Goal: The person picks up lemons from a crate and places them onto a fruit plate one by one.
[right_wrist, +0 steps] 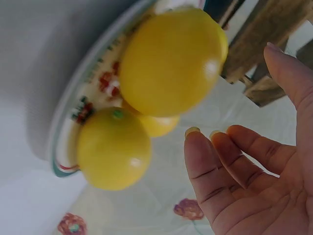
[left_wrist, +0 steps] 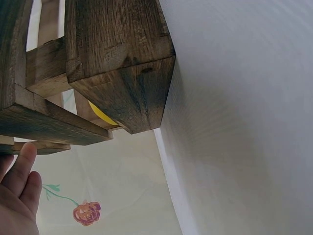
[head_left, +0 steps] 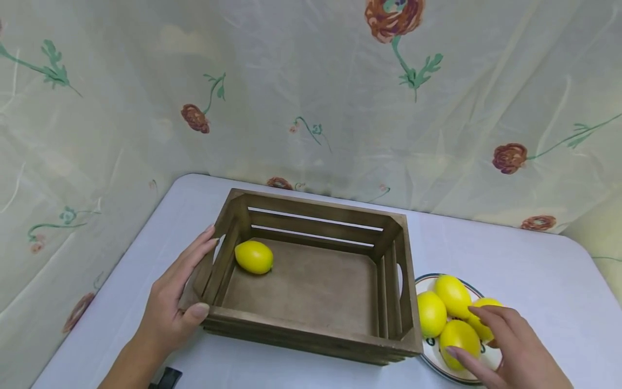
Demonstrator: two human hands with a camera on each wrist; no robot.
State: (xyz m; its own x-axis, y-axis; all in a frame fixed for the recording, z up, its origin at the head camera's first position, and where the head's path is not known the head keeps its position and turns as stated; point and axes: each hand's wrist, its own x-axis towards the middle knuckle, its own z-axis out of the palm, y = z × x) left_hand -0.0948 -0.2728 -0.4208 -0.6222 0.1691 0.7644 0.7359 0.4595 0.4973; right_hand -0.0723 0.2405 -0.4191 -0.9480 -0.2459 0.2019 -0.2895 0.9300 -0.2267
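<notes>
A brown slatted wooden crate (head_left: 316, 329) stands on the table with one lemon (head_left: 254, 257) inside at its left end. My left hand (head_left: 167, 302) rests against the crate's left side, fingers extended along the end and thumb at the near left corner. To the right of the crate, several lemons (head_left: 452, 296) lie on a patterned plate (head_left: 494, 359). Over the plate's right side hovers my right hand (head_left: 520, 346), thumb and fingers spread apart around the nearest lemons. In the right wrist view, a gap shows between its fingertips (right_wrist: 198, 147) and the large front lemon (right_wrist: 168, 63).
A white table (head_left: 534, 270) lies under everything. Behind it and at the left hangs a pale curtain (head_left: 291, 70) printed with flowers. The plate's left rim sits close against the crate's right end. A small black object (head_left: 169, 377) shows near the left wrist.
</notes>
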